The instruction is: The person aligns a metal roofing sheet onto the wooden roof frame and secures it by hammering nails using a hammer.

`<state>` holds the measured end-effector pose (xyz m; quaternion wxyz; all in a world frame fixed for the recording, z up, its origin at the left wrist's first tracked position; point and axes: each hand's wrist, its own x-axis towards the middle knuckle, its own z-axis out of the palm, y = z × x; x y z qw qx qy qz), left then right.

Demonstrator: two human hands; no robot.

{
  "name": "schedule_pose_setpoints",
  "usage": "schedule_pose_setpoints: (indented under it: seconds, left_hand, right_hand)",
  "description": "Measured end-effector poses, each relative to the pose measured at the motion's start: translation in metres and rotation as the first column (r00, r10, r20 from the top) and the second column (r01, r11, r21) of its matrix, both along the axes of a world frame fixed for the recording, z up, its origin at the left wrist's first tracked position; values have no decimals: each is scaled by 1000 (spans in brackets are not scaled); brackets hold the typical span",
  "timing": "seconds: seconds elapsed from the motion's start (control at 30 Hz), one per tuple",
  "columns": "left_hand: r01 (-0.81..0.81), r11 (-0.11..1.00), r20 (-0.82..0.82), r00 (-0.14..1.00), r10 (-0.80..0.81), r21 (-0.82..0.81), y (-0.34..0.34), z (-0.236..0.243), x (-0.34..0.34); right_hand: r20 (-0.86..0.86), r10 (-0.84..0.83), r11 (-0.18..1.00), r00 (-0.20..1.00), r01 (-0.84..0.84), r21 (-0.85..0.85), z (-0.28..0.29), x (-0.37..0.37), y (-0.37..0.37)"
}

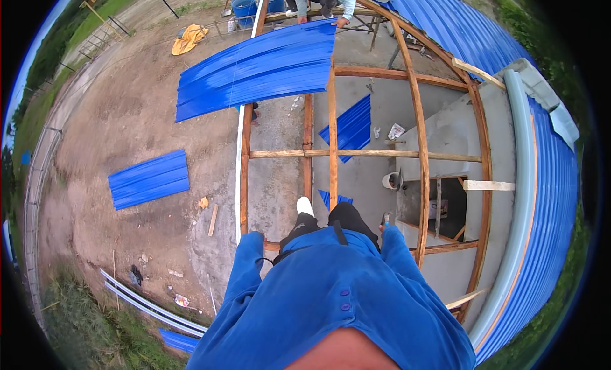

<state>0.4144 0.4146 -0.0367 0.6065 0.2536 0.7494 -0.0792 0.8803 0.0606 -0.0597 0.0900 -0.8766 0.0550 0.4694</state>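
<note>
Blue sleeves cover both my arms, which hang at my sides. My right hand [382, 228] is closed around a small grey metal tool [387, 218], its kind too small to make out. Only a sliver of my left hand [262, 237] shows past the cuff, beside the white-edged beam; its fingers are hidden. Below me are brown timber beams [333, 134], with my white shoe [305, 206] among them. Ahead, a co-worker's hands [340, 22] hold the far edge of a long blue corrugated roofing sheet [261, 68], which lies across the frame and overhangs to the left.
Between the beams there is a drop to a concrete floor [382, 115] with a blue sheet piece [353, 129] and a bucket [391, 180]. Another blue sheet [149, 178] lies on the dirt at left. Blue roofing [541, 243] and a grey gutter [523, 179] run along the right.
</note>
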Motion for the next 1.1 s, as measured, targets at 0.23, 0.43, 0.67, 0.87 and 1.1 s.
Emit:
schedule_pose_setpoints:
  seconds: [0.23, 0.43, 0.67, 0.87, 1.1]
  left_hand:
    - [62, 998, -58, 996, -63, -14, 45, -4, 29]
    - [169, 978, 105, 978, -183, 126, 70, 31, 43]
    - [264, 957, 107, 955, -277, 120, 89, 27, 20]
    - [213, 976, 184, 958, -219, 56, 127, -19, -1]
    - [383, 923, 84, 919, -386, 49, 157, 5, 47]
  right_hand:
    - [30, 125, 984, 992, -120, -128, 67, -21, 79]
    - [-1, 70, 996, 998, -70, -48, 73, -36, 75]
    - [-13, 56, 990, 998, -58, -128, 63, -52, 74]
    - [-18, 123, 976, 992, -124, -181, 76, -62, 85]
    - [-18, 58, 975, 998, -60, -214, 69, -65, 83]
